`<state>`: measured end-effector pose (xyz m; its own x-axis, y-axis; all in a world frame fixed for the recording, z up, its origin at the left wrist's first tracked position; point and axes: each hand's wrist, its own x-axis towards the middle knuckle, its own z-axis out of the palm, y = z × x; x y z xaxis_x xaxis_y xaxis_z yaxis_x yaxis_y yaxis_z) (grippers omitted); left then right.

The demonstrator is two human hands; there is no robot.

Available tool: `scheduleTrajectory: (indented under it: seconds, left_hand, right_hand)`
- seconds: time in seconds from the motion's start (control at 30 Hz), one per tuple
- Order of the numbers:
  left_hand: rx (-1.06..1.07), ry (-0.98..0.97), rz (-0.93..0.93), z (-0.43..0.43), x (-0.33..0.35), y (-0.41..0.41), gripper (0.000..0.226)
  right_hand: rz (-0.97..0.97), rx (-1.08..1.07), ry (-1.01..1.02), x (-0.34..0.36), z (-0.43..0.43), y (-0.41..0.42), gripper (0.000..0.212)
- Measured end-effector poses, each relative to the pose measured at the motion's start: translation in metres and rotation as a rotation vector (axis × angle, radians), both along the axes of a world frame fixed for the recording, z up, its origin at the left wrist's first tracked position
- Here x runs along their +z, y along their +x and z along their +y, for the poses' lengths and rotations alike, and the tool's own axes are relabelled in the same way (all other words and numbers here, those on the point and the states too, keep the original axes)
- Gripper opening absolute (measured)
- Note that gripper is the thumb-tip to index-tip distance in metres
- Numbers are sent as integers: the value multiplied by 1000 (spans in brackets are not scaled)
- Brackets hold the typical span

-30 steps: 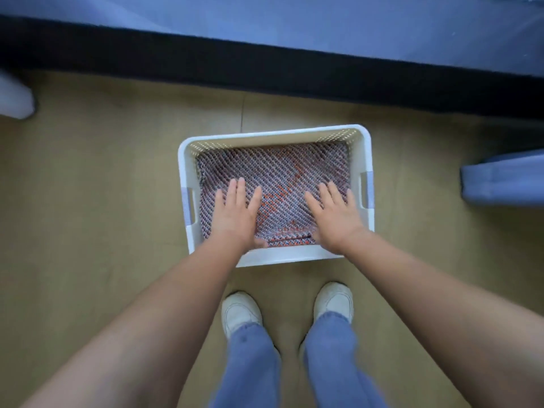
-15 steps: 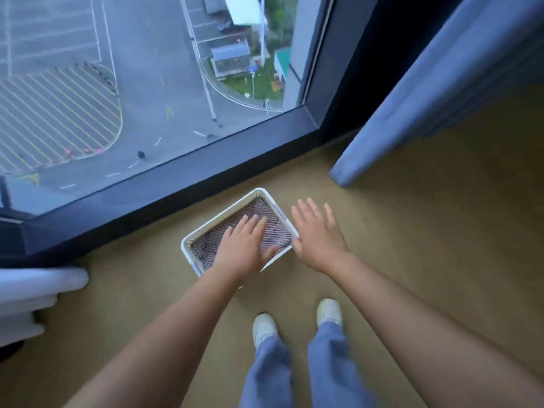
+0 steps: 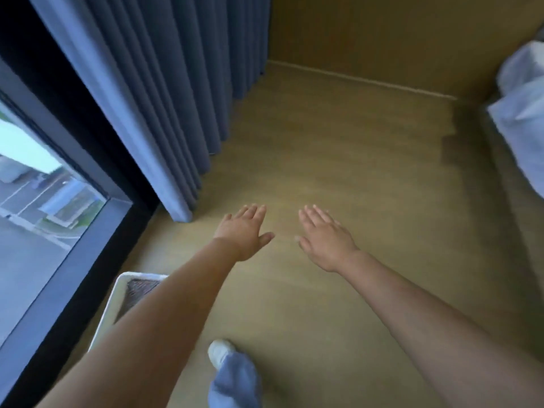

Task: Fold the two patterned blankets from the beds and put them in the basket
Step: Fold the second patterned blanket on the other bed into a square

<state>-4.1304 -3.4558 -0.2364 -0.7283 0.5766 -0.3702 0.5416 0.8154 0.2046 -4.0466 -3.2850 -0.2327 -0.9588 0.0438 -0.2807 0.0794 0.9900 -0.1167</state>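
Lifted off the basket [image 3: 109, 316], left grip [image 3: 243, 234] and right grip [image 3: 326, 240] hover over the floor [image 3: 353, 172], fingers straight, holding nothing; a folded blanket [image 3: 138, 293] lies in the basket, behind the left grip.

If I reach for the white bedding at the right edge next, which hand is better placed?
Right, probably: the right hand is open, empty and nearer the white bedding; the left hand, also open, is farther off, its forearm crossing over the basket.
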Motion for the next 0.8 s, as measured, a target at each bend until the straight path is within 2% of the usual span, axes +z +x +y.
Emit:
scheduleTrajectory:
  seconds: [0.13,0.4,0.6,0.8]
  left_hand:
    - [-214,-5,0,139,46,83,70]
    - [-562,160,-99,336,107,265,70]
    - [-781,205,-110,452,137,345,71]
    - [-920,222,-179,574,147,392,70]
  right_hand:
    - [64,-348,11,47,107,138,61]
    - [112,-751,105,105,242,358,60]
    - [129,-985,111,125,319,454,60]
    - [99,-1126,76,149,408,494,60]
